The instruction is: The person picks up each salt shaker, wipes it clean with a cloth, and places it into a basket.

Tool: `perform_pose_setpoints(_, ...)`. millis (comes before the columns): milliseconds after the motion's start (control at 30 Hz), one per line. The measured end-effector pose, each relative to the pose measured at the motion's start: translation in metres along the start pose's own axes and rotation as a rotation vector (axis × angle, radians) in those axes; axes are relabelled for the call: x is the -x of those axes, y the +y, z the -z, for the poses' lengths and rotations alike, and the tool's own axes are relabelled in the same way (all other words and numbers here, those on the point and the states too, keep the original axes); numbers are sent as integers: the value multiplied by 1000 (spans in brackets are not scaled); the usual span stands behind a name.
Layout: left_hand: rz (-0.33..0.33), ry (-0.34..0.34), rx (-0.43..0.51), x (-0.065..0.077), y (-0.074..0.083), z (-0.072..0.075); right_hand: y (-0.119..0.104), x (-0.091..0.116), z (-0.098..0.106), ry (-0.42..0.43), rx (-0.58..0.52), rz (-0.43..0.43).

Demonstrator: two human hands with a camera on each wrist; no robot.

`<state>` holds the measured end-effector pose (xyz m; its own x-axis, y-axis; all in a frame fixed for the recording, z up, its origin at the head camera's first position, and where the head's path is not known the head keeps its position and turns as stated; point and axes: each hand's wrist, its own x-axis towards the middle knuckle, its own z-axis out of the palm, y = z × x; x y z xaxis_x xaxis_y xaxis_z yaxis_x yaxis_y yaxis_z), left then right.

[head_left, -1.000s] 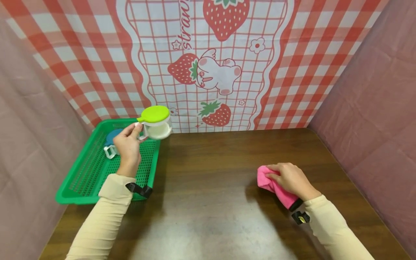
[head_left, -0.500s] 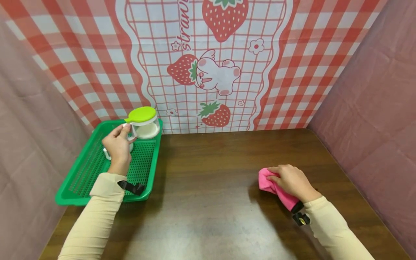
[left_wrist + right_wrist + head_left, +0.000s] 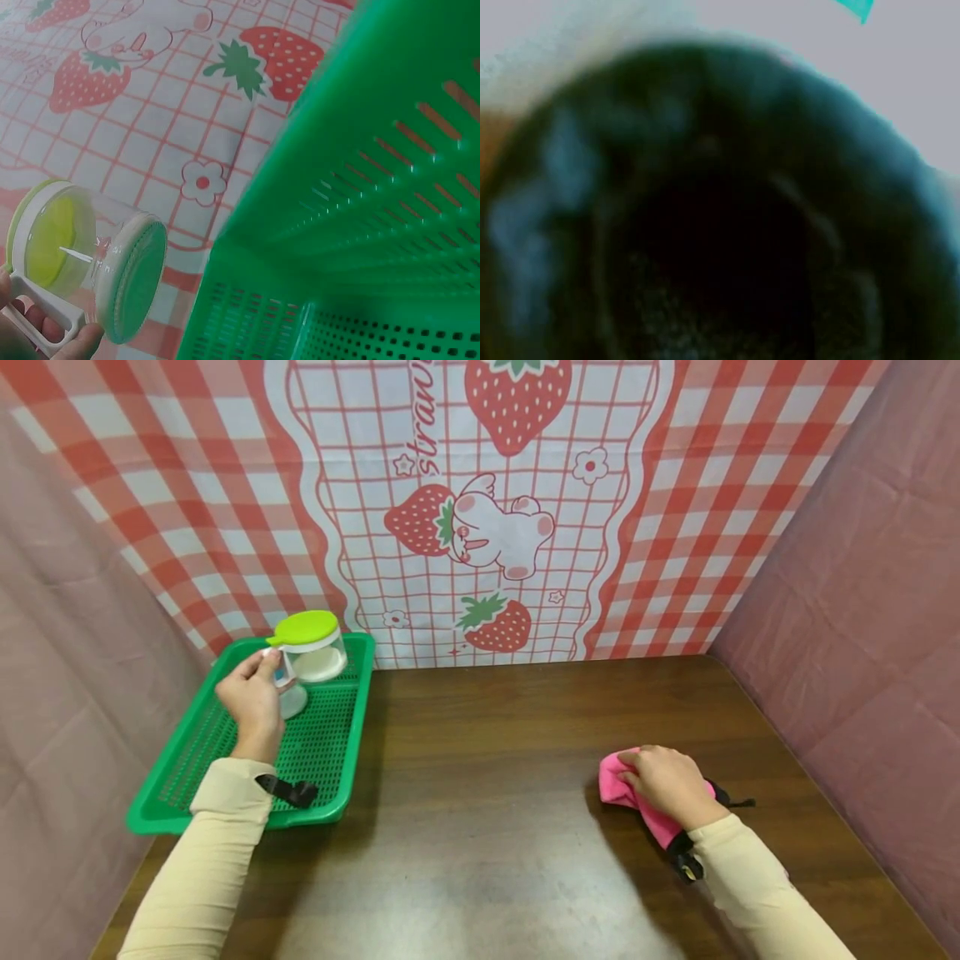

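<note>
My left hand (image 3: 251,702) grips the white handle of a clear seasoning jar (image 3: 318,662) with a lime-green lid. It holds the jar upright over the back of the green basket (image 3: 351,752). In the left wrist view, fingers curl round the handle (image 3: 49,315), and the jar's contents look pale. A second clear jar (image 3: 292,700) sits in the basket, mostly hidden behind that hand; a bit of blue shows at its top. On the right, my right hand (image 3: 671,783) grips a pink cloth pouch (image 3: 618,781) with black trim, low over the table.
Brown wooden table (image 3: 480,827) lies under both arms. A red-and-white strawberry-print cloth (image 3: 495,527) hangs along the back, with pink curtains (image 3: 847,610) at both sides. A blurred dark ring (image 3: 705,112) fills most of the right wrist view.
My left hand has carried the green-lidded jar left, over the basket, now covering more of the blue-lidded jar. My right hand has turned slightly, revealing black trim and a cord beyond the pouch.
</note>
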<state>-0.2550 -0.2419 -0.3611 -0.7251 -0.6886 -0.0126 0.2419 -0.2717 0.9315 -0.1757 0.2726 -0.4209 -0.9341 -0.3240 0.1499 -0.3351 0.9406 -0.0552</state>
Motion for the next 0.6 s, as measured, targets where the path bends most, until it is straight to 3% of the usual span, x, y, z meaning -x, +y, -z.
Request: perform_pose_setpoints(600, 60, 49, -42, -13, -8, 8, -3, 2, -25, -3, -53, -32)
